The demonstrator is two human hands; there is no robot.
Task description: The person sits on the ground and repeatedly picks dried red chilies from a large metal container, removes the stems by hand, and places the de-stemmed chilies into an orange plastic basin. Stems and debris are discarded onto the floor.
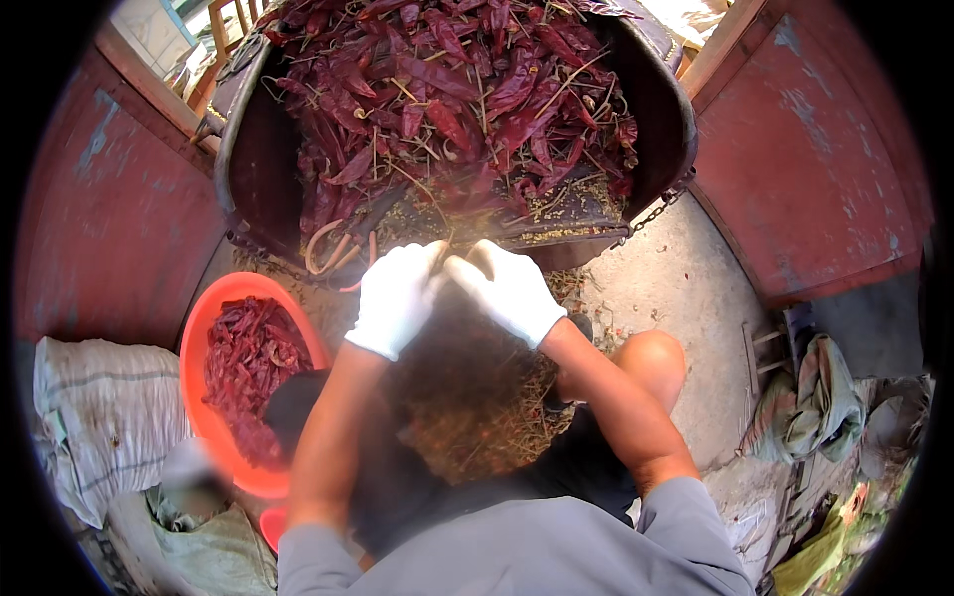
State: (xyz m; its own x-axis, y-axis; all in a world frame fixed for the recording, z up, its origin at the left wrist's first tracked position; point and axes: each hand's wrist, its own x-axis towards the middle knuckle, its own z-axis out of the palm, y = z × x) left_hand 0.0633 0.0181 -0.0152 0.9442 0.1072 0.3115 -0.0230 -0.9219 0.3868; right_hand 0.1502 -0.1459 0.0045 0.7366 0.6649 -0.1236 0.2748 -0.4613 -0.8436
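Observation:
Both my hands wear white knit gloves and meet just in front of a dark tub [684,134] heaped with dried red chili peppers [447,82]. The fingers of my left hand [399,298] are pinched together, and a thin brown stem [450,237] shows at their tips. My right hand [514,290] curls in beside it, thumb and fingers almost touching the left fingertips. What lies between the right fingers is hidden. Loose yellow seeds [574,237] cover the tub's lowered front flap, just beyond my hands.
An orange-red basin [195,357] with dried chilies stands by my left leg, beside a white woven sack [112,402]. Below my hands lies a pile of stems and debris [477,439]. A chain [656,212] hangs at the tub's right corner. Red panels [812,149] flank both sides.

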